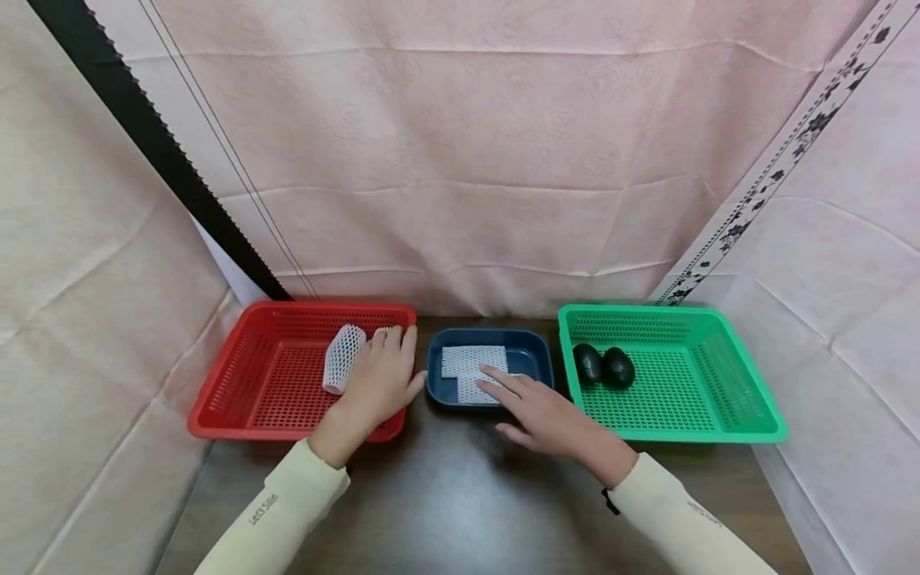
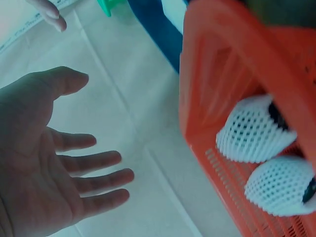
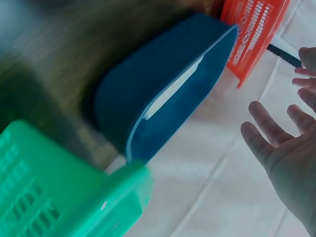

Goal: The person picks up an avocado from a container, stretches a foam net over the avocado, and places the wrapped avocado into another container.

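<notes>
My left hand (image 1: 378,373) hovers over the right end of the red basket (image 1: 267,434), fingers extended and thumb apart, holding nothing. Two white foam net sleeves lie in that basket; the left wrist view shows a dark thing inside the upper sleeve (image 2: 254,129) and inside the lower sleeve (image 2: 279,186). In the head view the left hand partly covers one of them. My right hand (image 1: 548,417) is above the front right of the blue tray (image 1: 535,339), its fingers spread and empty. Flat white foam net sleeves (image 1: 470,359) lie in the tray, partly behind its fingertips.
At right stands a green basket (image 1: 747,435) with two glossy black egg-shaped things (image 1: 618,368) near its left end. The brown table (image 1: 446,511) extends in front of the containers. Pale cloth (image 1: 460,160) hangs behind and on both sides.
</notes>
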Tool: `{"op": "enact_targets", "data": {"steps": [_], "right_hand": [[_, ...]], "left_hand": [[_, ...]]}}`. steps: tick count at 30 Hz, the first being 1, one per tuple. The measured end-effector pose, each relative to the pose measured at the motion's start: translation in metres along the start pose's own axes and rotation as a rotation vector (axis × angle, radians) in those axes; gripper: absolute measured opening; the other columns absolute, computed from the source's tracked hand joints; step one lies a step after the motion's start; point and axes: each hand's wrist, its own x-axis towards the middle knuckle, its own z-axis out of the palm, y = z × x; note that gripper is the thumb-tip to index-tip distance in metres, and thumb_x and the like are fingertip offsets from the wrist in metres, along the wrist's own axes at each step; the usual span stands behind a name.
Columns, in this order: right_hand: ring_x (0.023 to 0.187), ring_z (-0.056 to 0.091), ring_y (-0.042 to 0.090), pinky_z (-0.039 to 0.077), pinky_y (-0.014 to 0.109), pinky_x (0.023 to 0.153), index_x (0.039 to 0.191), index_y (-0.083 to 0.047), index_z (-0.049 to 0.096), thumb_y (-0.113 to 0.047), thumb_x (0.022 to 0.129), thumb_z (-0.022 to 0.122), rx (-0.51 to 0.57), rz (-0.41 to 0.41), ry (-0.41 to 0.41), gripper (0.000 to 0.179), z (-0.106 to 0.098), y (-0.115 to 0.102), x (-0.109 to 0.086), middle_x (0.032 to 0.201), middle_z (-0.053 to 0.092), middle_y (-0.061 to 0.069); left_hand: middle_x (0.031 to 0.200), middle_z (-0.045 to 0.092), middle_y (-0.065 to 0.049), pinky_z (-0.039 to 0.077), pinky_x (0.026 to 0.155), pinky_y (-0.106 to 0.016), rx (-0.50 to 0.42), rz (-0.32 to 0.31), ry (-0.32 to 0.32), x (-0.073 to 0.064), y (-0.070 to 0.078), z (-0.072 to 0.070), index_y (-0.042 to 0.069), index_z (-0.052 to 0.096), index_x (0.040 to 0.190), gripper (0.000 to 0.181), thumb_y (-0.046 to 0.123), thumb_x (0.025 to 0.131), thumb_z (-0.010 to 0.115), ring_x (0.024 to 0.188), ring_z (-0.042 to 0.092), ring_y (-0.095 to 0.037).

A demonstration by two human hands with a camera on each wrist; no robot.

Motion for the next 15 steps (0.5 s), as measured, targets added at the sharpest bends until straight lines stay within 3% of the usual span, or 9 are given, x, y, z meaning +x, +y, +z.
{"op": "enact_targets", "data": {"steps": [7, 15], "right_hand": [[0.135, 0.054, 0.024, 0.052, 0.044, 0.107, 0.162, -0.023, 0.033, -0.043, 0.1, 0.067, -0.032, 0.027, 0.039, 0.073, -0.009, 0.017, -0.021, 0.171, 0.026, 0.001], [0.136, 0.054, 0.027, 0.052, 0.046, 0.107, 0.159, -0.018, 0.041, -0.038, 0.098, 0.07, -0.025, 0.07, 0.075, 0.07, -0.021, 0.035, -0.039, 0.17, 0.03, 0.003]], "left_hand": [[0.139, 0.059, -0.023, 0.05, 0.107, -0.055, -0.035, 0.101, 0.088, -0.005, 0.015, 0.016, 0.0, 0.052, 0.145, 0.071, 0.042, 0.092, 0.073, 0.126, 0.058, -0.039], [0.14, 0.06, -0.021, 0.052, 0.105, -0.053, 0.003, 0.135, 0.098, -0.012, 0.029, 0.041, 0.002, 0.053, 0.146, 0.071, 0.045, 0.093, 0.071, 0.126, 0.059, -0.036]]}}
